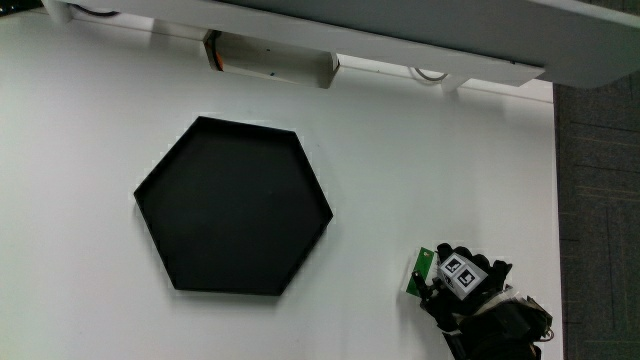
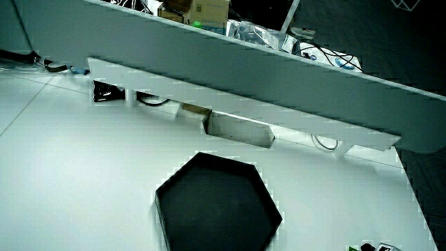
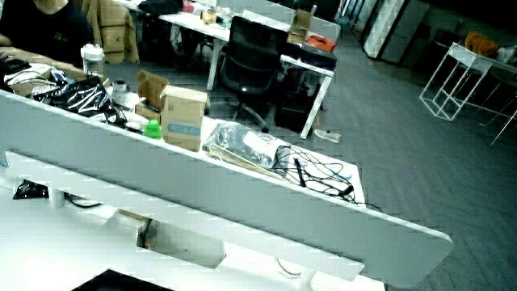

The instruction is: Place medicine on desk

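The gloved hand (image 1: 470,295) rests low over the white table near the table's edge closest to the person, beside the black hexagonal tray (image 1: 235,205). Its fingers curl around a small green and white medicine box (image 1: 421,271), which sticks out toward the tray. The patterned cube (image 1: 461,272) sits on the back of the hand. The tray holds nothing. In a side view the tray (image 2: 216,206) shows, with only a corner of the cube (image 2: 382,247) nearer to the person than it.
A low grey partition (image 1: 300,25) runs along the table's edge farthest from the person, with a pale bracket box (image 1: 270,60) and cable loops (image 1: 430,72) under it. Dark carpet (image 1: 600,200) lies past the table's edge beside the hand.
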Available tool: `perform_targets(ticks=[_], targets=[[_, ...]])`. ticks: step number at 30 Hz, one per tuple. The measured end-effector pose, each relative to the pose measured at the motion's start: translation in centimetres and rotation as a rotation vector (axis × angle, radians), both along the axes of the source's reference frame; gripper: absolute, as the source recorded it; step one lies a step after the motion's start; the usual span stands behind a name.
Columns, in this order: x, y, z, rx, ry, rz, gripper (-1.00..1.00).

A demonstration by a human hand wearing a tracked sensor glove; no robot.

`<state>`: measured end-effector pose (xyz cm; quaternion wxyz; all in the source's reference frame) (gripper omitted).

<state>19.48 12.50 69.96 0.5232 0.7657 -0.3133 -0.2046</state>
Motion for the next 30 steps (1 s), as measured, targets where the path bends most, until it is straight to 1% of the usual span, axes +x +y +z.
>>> perform_targets(ticks=[1,2,3,4,6,7,9,10,11,12,13,14,15,16,17,18,19,20,21,22,23,24,25,26,27,28,29,30], targets=[[0.0,0.1,0.5,0.000,0.019,0.003,0.00],[-0.1,0.2,0.8,-0.031,0.019,0.000,0.00],[-0.2,0.3,0.7,-0.023,0.026,-0.004,0.00],[-0.4,0.3,0.6,-0.035,0.010,-0.002,0.00],[-0.4,0.6,1.2,-0.068,0.026,0.002,0.00],[-0.5,0.6,1.0,-0.051,0.016,0.002,0.00],[-0.1,0.8,1.6,-0.055,0.030,0.017,0.00],[0.3,0.8,2.2,-0.068,0.047,0.031,0.00],[0.2,0.6,1.7,-0.078,0.020,0.042,0.00],[0.3,0.5,1.8,-0.079,0.031,0.041,0.00],[0.2,0.3,1.7,-0.066,0.030,0.039,0.00],[0.1,0.1,1.7,-0.098,0.047,0.045,0.00],[0.2,0.2,2.0,-0.126,0.054,0.052,-0.08],[0.4,0.2,2.0,-0.069,0.063,0.053,-0.15],[0.6,0.5,1.9,-0.134,0.047,0.072,-0.23],[0.9,0.6,2.0,-0.128,0.043,0.085,-0.31],[0.8,0.7,1.3,-0.101,0.016,0.084,-0.38],[1.0,0.9,1.6,-0.123,0.025,0.092,-0.46],[1.0,1.0,1.3,-0.118,0.003,0.095,-0.54],[1.2,1.0,1.4,-0.091,0.010,0.099,-0.62],[1.3,1.1,1.2,-0.095,-0.002,0.106,-0.69],[1.4,1.1,0.9,-0.099,-0.021,0.128,-0.77],[1.4,1.0,0.4,-0.064,-0.052,0.127,-0.85],[1.5,1.1,-0.2,-0.049,-0.086,0.145,-0.92],[1.7,1.2,-0.3,-0.020,-0.100,0.157,-1.00],[1.8,1.4,-1.0,-0.011,-0.137,0.163,-1.00],[2.2,1.6,-0.9,-0.002,-0.127,0.185,-1.00],[2.5,1.7,-1.3,0.036,-0.149,0.205,-1.00]])
